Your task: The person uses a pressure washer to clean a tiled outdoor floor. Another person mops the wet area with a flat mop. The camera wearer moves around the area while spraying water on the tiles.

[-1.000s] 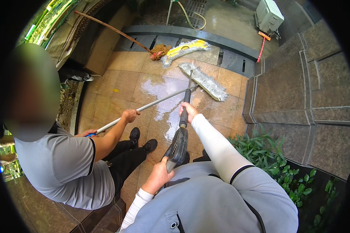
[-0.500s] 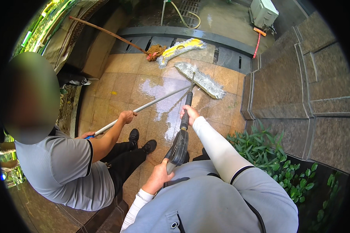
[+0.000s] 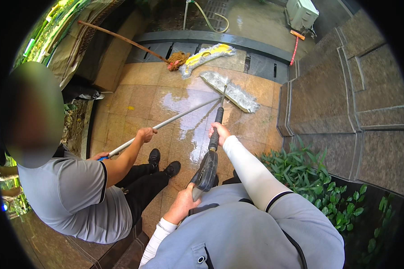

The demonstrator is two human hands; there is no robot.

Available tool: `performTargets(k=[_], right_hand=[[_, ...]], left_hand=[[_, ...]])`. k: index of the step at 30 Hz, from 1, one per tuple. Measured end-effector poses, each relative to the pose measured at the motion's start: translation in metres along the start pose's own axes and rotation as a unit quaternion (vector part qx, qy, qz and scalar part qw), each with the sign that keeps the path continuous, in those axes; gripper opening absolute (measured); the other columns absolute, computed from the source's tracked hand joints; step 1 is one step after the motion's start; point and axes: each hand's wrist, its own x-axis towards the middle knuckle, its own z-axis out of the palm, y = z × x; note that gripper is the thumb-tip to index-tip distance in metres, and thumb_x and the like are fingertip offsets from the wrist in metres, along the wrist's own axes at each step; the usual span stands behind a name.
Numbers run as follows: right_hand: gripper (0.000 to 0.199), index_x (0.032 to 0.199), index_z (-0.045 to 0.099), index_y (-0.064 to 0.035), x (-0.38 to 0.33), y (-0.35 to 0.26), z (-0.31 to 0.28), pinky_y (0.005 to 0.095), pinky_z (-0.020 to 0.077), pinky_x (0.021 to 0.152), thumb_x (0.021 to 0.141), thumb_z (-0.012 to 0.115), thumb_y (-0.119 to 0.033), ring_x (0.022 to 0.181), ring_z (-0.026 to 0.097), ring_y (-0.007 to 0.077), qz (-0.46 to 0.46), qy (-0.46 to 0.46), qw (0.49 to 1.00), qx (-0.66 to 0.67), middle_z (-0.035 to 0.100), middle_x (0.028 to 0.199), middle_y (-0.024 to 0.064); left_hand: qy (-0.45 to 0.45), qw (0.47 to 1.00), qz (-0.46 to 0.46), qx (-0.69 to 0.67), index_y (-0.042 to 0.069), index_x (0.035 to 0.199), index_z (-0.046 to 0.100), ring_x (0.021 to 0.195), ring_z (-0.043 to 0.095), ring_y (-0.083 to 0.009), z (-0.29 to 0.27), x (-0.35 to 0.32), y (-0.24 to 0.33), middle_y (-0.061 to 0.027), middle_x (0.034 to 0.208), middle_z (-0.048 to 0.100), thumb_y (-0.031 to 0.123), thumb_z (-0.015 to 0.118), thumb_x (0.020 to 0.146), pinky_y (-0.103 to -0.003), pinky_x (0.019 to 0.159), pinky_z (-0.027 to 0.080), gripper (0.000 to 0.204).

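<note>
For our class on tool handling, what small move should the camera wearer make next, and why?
Perhaps swing the wand slightly right: the left hand grips its rear, the right hand farther forward, and in view its tip overlaps the fluffy mop head, which extends farther right.

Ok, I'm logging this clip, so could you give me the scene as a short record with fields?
Left hand: grips the rear of a spray gun
Right hand: wraps its black ribbed sleeve
Co-worker: holds a metal pole leading to a grey fluffy mop head
Beyond that: yellow-backed mop head, brown mop
Floor: tan tiles, shiny and wet-looking mid-picture
Right side: green plants
</note>
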Motion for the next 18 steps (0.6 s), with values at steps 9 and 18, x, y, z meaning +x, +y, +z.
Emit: performTargets(k=[9, 18], right_hand=[[0.012, 0.075, 0.04, -0.0051, -0.012, -0.002, -0.018, 0.0282, 0.0425, 0.045, 0.077, 0.052, -0.009, 0.05, 0.044, 0.0155, -0.026, -0.018, 1.0, -0.003, 0.042, 0.057, 0.0051], [0.013, 0.071, 0.041, -0.0047, -0.02, -0.004, -0.02, 0.0282, 0.0428, 0.045, 0.077, 0.052, -0.01, 0.049, 0.043, 0.0159, -0.028, -0.024, 0.999, 0.003, 0.042, 0.056, 0.0054]], left_hand=[[-0.014, 1.0, 0.007, 0.0, 0.002, 0.103, 0.045, 0.077, 0.057, -0.04, 0.007, -0.001, -0.001, -0.0245, 0.075, 0.057, 0.02, 0.065, 0.068, -0.041, 0.065, 0.046, 0.044], [-0.024, 0.999, 0.018, 0.014, 0.002, 0.104, 0.044, 0.076, 0.058, -0.0395, 0.008, -0.002, 0.0, -0.0238, 0.073, 0.057, 0.019, 0.064, 0.069, -0.04, 0.064, 0.046, 0.044]])
